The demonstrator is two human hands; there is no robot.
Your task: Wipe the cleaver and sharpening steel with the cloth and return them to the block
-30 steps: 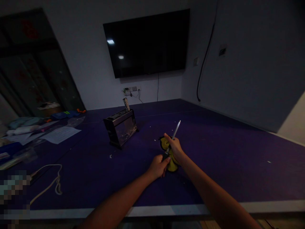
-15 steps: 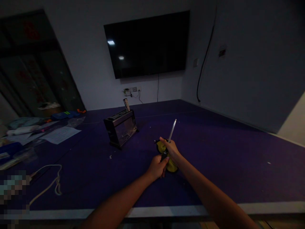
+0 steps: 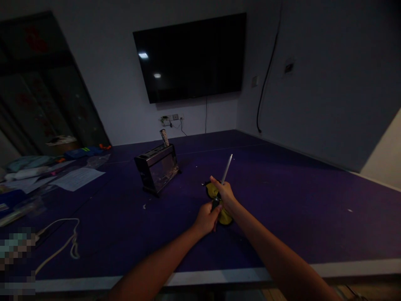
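Note:
My left hand [image 3: 205, 218] is closed round the dark handle of a thin silver blade [image 3: 226, 169] that points up and away from me. My right hand [image 3: 224, 194] is closed on the blade's lower part with a yellow cloth [image 3: 224, 215] wrapped about it. Both hands sit close together just above the purple table [image 3: 282, 200], near its middle. The room is dim, so the tool's exact kind is hard to make out.
A dark metal knife block [image 3: 157, 167] stands behind and left of my hands, with one handle sticking out. Papers and clutter [image 3: 77, 177] lie at the far left. A white cord [image 3: 62, 242] curls near the front left edge. A black screen [image 3: 191, 56] hangs on the wall.
The blade's tip has swung a little to the left and both hands have shifted slightly left. The grip on the blade and the cloth is unchanged.

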